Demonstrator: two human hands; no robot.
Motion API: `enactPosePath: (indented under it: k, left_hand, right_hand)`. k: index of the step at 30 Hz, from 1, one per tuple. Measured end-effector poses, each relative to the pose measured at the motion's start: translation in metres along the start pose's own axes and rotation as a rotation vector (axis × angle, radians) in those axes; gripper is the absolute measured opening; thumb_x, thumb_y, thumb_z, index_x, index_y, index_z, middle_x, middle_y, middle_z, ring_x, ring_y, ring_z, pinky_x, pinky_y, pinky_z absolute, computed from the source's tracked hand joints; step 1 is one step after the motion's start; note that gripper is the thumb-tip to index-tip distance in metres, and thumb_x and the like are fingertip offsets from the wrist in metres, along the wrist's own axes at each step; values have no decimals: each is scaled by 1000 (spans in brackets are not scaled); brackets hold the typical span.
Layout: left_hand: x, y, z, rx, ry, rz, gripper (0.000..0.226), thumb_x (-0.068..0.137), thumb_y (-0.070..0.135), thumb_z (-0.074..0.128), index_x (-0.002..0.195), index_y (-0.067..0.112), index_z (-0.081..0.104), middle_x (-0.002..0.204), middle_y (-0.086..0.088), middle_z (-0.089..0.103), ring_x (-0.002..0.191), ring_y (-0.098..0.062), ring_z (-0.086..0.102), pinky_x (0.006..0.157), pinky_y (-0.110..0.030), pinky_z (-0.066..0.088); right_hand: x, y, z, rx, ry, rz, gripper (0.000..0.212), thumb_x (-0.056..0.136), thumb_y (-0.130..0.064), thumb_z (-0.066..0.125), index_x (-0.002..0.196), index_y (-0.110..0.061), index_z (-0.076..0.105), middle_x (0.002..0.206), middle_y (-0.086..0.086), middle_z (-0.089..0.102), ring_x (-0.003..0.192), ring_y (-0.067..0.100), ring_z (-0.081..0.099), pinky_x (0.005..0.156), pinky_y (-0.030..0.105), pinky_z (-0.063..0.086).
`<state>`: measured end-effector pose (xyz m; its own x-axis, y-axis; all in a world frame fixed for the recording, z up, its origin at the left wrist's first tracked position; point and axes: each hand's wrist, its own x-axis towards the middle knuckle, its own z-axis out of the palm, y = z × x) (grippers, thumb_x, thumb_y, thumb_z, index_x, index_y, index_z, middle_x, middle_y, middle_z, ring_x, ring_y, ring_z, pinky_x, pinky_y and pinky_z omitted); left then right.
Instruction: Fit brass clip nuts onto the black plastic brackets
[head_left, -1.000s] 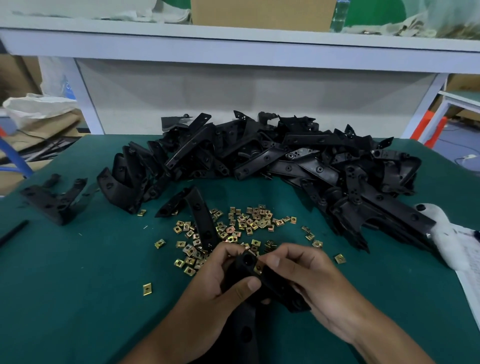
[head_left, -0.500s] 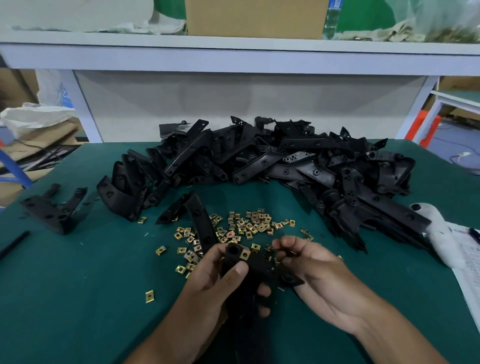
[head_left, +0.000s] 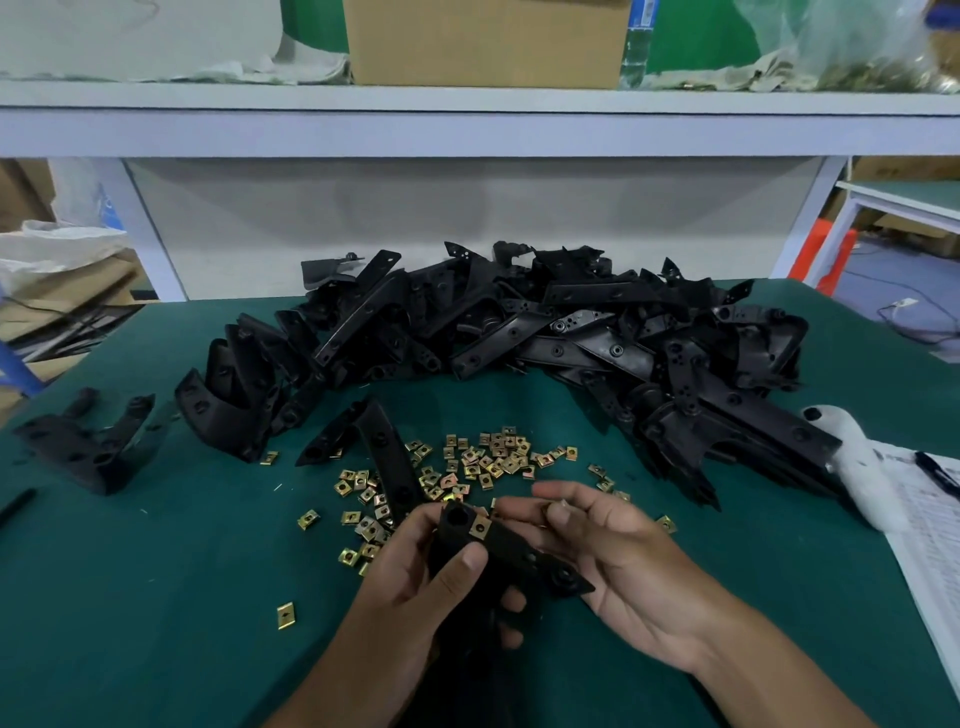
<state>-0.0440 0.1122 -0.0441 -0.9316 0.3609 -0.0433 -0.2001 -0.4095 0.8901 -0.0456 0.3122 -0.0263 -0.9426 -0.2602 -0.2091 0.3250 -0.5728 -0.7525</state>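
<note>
Both hands over green mat: left hand (head_left: 415, 582) grips bracket (head_left: 498, 551) w/ thumb; right hand (head_left: 618, 561) pinches clip nut (head_left: 560, 504).

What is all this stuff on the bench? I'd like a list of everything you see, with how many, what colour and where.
table: one, green top, under everything.
bracket pile: many, black, far side of the table.
held bracket: one, black, between both hands; one brass nut already on its upper end.
loose bracket: one, black, lying among the nuts.
bracket at left: one, black, left edge.
clip nuts: dozens, brass, scattered in the middle.
stray nut: one, brass, alone near left.
cardboard box: one, brown, on the shelf.
paper sheet: white, right edge.
left hand: grips the held bracket.
right hand: pinches something small, likely a nut.
</note>
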Motion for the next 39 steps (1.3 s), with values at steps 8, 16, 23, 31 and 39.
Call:
enactPosePath:
  k: [8, 16, 23, 31, 39]
  left_hand:
    - [-1, 2, 2, -4, -5, -4, 31, 68, 24, 82, 93, 11, 69, 88, -28, 68, 74, -40, 69, 58, -46, 59]
    - [-1, 4, 3, 1, 10, 4, 36, 73, 17, 82, 102, 3, 64, 90, -29, 68, 72, -41, 69, 56, -47, 59]
    - [-1, 2, 3, 14, 5, 25, 41, 74, 18, 84, 105, 3, 63, 95, -26, 69, 74, -39, 69, 58, -46, 59]
    - [-1, -1, 1, 106, 0, 85, 56, 65, 18, 86, 107, -3, 55, 86, -20, 71, 69, -30, 69, 50, -37, 56]
    - [0, -2, 1, 129, 1, 113, 37, 65, 22, 87, 95, 13, 66, 84, -16, 71, 69, -28, 69, 51, -36, 56]
  right_hand:
    - [-1, 3, 2, -110, 53, -85, 13, 80, -14, 70, 91, -9, 76, 91, 9, 69, 75, 13, 63, 62, 24, 55]
    - [3, 1, -1, -133, 107, -214, 10, 75, -18, 78, 75, -21, 68, 73, -2, 56, 66, 7, 55, 54, 19, 47]
    - [4, -2, -6, -387, 231, -353, 17, 67, -22, 83, 83, -20, 78, 94, 1, 75, 77, 6, 65, 62, 18, 49]
    - [2, 2, -2, -341, 151, -324, 16, 78, -29, 74, 93, -26, 77, 88, 7, 74, 76, 9, 66, 58, 21, 50]
    - [1, 3, -3, -380, 96, -298, 12, 89, -29, 65, 86, -21, 73, 75, 0, 63, 65, 8, 56, 55, 19, 45]
